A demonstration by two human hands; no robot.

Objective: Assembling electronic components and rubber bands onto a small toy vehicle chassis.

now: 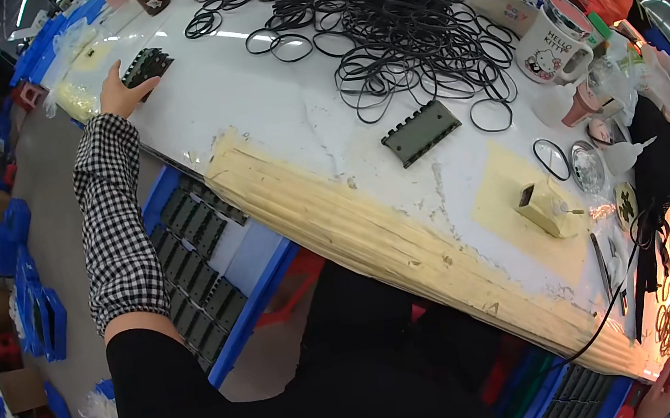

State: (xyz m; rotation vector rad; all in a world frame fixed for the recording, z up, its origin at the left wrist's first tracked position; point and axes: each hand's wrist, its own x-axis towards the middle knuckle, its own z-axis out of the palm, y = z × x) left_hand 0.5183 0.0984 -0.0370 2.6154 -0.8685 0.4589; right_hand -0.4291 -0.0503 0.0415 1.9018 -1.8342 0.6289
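Note:
My left hand (122,92) reaches to the table's far left edge. Its thumb and forefinger are spread around the near side of a small stack of dark green notched blocks (146,65), touching or nearly touching it. Another dark green block (422,133), with notches along its long sides, lies alone on the white table (275,113). Behind it spreads a big tangled heap of thin black rubber rings (374,16). My right hand (660,395) is at the table's lower right corner, partly cut off by the rim; whether its fingers hold anything is hidden.
Blue crates (252,286) of similar blocks stand below the table edge, which is wrapped in yellowish tape (357,236). At the right are a white mug (554,48), a pale yellow box-shaped thing (549,208), a black cable (606,319) and more rings under an orange light.

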